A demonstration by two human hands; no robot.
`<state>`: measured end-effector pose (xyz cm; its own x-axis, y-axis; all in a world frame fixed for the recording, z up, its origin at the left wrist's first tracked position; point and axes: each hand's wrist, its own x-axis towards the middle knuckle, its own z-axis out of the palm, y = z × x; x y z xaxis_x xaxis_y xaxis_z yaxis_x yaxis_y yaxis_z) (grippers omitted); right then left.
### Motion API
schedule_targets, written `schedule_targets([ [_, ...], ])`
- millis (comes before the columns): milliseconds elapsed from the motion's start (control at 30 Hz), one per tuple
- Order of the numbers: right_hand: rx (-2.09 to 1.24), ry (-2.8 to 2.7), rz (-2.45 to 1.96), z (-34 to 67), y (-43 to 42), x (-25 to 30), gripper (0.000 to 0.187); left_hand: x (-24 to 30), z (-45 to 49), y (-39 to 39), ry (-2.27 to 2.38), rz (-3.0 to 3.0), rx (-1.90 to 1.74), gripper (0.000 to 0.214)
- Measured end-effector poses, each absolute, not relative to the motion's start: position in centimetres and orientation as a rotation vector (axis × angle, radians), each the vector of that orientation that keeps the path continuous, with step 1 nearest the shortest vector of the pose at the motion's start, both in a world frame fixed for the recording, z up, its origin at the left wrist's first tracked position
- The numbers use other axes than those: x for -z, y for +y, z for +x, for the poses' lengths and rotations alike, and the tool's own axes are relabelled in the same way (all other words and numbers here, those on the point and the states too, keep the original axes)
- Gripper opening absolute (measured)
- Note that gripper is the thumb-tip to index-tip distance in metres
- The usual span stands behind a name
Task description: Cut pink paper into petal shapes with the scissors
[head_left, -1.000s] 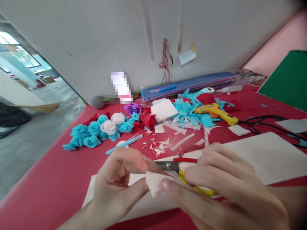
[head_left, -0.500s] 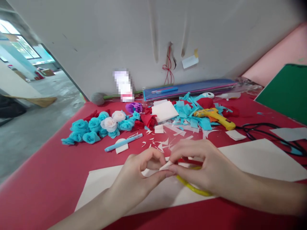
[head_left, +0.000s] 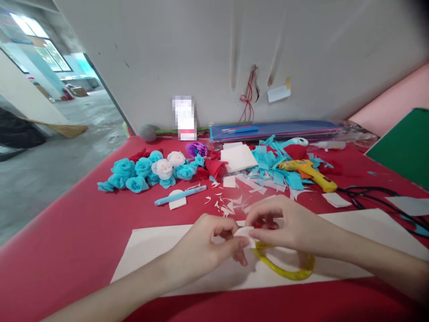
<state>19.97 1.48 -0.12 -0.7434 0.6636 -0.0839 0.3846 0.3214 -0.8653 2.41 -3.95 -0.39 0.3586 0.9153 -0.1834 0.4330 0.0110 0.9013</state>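
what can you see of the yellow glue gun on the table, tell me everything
The glue gun has a yellow body, plastic by its look, with an orange trigger. It lies on its side, nozzle end to the left, handle slanting toward the near right. Its front part rests on blue paper scraps, and a black cable seems to lead from the handle's end. It lies beyond the right hand, untouched by it. Whether it is hot cannot be told.

Left hand (head_left: pixel 206 241), right hand (head_left: pixel 291 223) close, fingers (head_left: pixel 224 222) bent
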Motion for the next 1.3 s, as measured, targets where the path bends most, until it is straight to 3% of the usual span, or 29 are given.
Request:
schedule_targets([
  [267, -1.450, -2.314, -0.921, 19.2, 1.5, -0.1, 0.016, -0.7, 1.7, -3.6, 1.281, 1.654, -0.378, 0.027],
  [433, -1.243, -2.291, -0.944, 17.8, 2.5, -1.2, 0.024, -1.9, -2.4, -2.2, 1.363, 2.009, -0.321, 0.028],
  [633, -1.082, -2.351, -0.989, 13.9, 4.2, 0.2, 0.019, 0.0, -9.1, -1.1, 1.765, 2.310, -0.587, 0.024],
  [767, -1.045, -2.427, -1.002, 10.9, 4.6, 1.4, 0.010, 2.1, -10.5, -1.3, 1.701, 2.402, -0.492, 0.020],
  [1067, -0.934, -2.559, -1.054, 8.5, 5.0, 2.7, 0.021, 2.9, -10.6, -1.1, 1.661, 2.554, -0.257, 0.011],
  [1300, -0.856, -2.620, -1.097, 8.3, 5.3, 3.1, 0.022, 3.3, -10.6, -0.9, 1.614, 2.708, -0.142, 0.022],
])
